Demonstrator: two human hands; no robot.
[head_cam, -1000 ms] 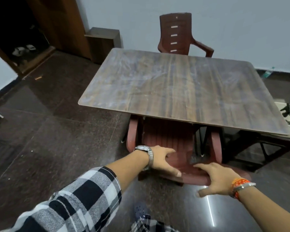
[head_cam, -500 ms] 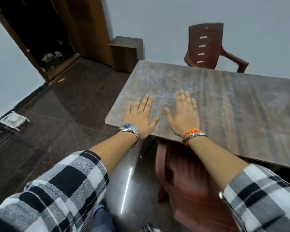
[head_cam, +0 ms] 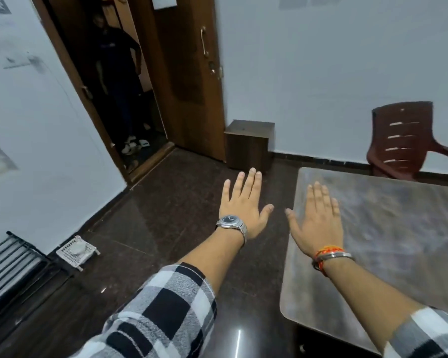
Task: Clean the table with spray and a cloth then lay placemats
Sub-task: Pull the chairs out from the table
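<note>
The wooden table (head_cam: 398,228) with a smeared, bare top fills the right side of the head view. My left hand (head_cam: 243,205), with a watch on its wrist, is stretched out flat over the dark floor left of the table, fingers apart and holding nothing. My right hand (head_cam: 318,220), with an orange band and a bangle at the wrist, is spread flat over the table's left edge, also holding nothing. No spray bottle, cloth or placemats are in view.
A dark red plastic chair (head_cam: 404,140) stands behind the table by the wall. A small wooden box (head_cam: 248,146) sits beside an open door (head_cam: 189,73); a person (head_cam: 117,81) stands in the doorway. A white basket (head_cam: 76,248) and black rack (head_cam: 8,267) lie at left.
My view has swung left and up, away from the table toward the doorway. Both hands left the near chair, passed flat over the tabletop, and my left hand now hangs over the floor.
</note>
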